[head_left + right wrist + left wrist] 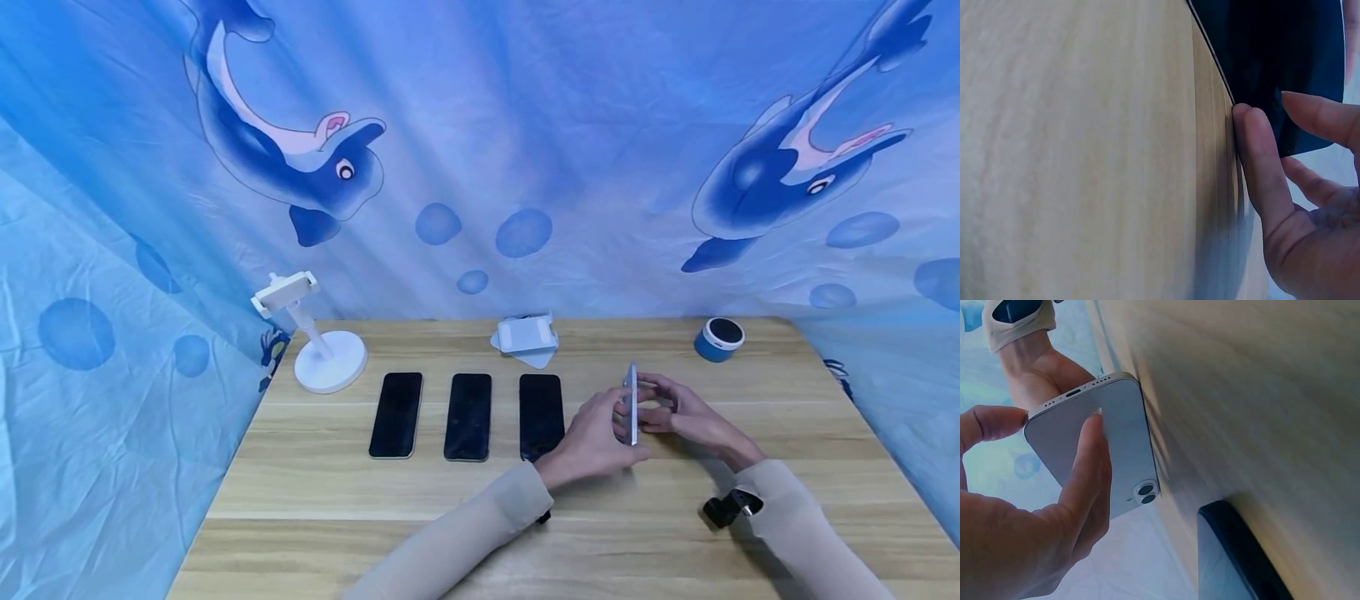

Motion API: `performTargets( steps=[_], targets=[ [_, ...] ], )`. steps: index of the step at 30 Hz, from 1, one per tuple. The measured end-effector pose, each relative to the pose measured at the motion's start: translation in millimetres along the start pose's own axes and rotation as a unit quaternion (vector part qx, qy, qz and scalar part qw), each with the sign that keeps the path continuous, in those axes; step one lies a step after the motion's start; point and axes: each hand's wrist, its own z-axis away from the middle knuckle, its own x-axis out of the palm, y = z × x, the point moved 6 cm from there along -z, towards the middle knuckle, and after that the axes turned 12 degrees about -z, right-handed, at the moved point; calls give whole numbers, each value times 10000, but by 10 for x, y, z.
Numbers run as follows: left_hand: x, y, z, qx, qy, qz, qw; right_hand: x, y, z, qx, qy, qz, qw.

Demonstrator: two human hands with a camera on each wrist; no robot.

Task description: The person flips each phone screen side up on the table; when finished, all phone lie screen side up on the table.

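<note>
Both hands hold a pale-backed smartphone [631,408] on its side, nearly edge-on in the head view. In the left wrist view, my left hand [1016,544] has fingertips against the phone's back [1116,437] and another digit at its bottom corner. My right hand [1310,244] is on the dark screen side [1260,50], its fingertips at the phone's lower long edge, close to the table. Left of the hands, three phones lie screen up in a row: the left phone [395,415], the middle phone [468,417] and the right phone [542,408], partly behind my left hand [596,437].
A white phone stand [331,362] with a clamp stands at the back left of the wooden table [322,492]. A small white folding stand [527,336] sits at the back middle. Back right is a round blue speaker [718,340] with a dark top. A dolphin-print curtain [465,125] hangs behind.
</note>
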Motion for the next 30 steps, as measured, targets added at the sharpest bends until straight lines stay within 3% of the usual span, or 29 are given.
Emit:
performTargets(
  steps=[7, 11, 15, 21, 30],
  targets=[
    [-52, -49, -4, 39, 130, 215, 9997, 26, -23, 30, 107, 209, 110, 9997],
    [-107, -112, -28, -160, 340, 348, 9987, 46, -38, 14, 196, 483, 184, 9985],
    [-158, -156, -39, -374, 442, 303, 9979, 67, -55, -3, 265, 675, 286, 9970],
    [-238, -184, -39, -443, 621, 63, 9971, 107, -90, -9, 319, 824, 572, 9944],
    [-269, -316, -21, -733, 512, -136, 9959, 161, -68, -22, 261, 1111, 647, 9914]
  ],
)
